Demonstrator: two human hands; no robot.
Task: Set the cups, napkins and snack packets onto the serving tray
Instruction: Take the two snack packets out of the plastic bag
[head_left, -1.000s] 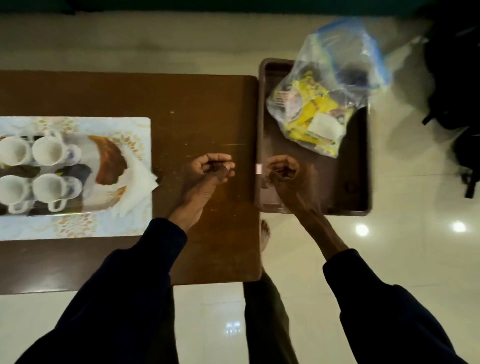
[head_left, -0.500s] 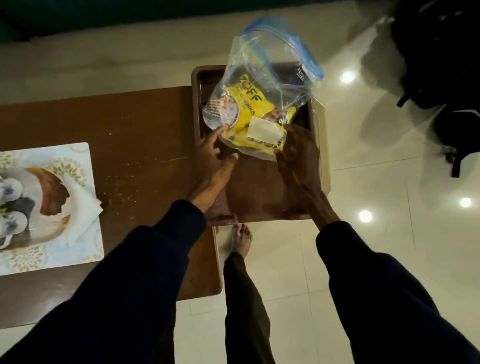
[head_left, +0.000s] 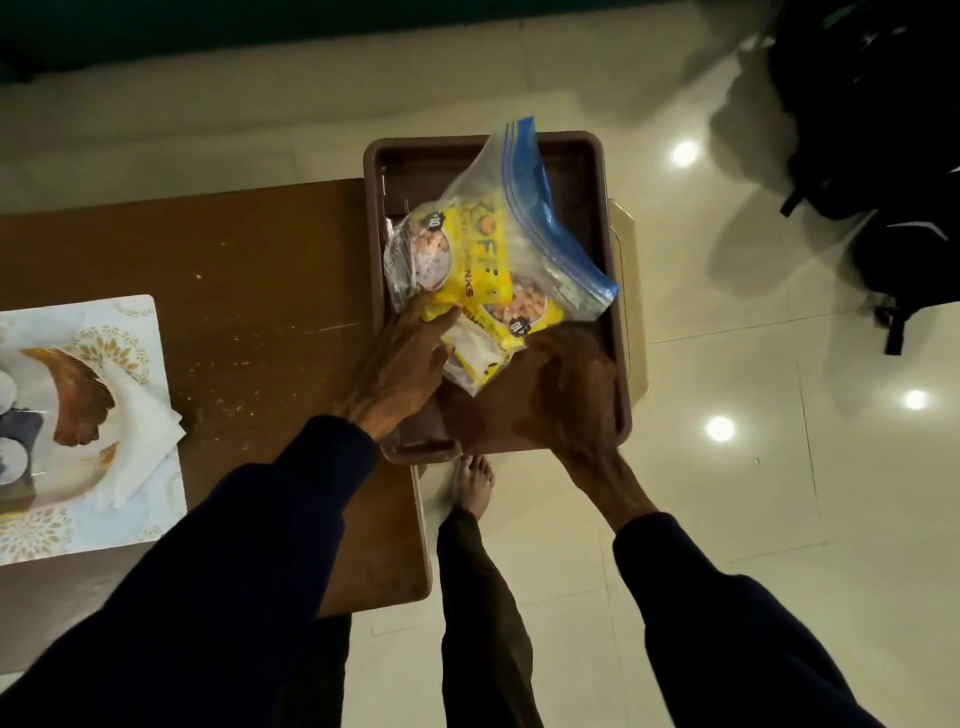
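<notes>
Two hands at the snack bag (head_left: 511, 244) in the tray (head_left: 584, 171): left hand (head_left: 400, 364) touches it straight-fingered, right hand (head_left: 566, 389) blurred, hold unclear; napkins (head_left: 140, 415) lie well left.

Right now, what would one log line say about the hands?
left hand: fingers on snack bag | right hand: at bag's corner, grip unclear | snack bag: in brown tray | napkins: outside tray

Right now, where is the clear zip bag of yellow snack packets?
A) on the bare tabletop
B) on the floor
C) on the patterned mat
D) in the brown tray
D: the zip bag lies inside the rim of the brown tray, with the left hand touching its near end.
</notes>
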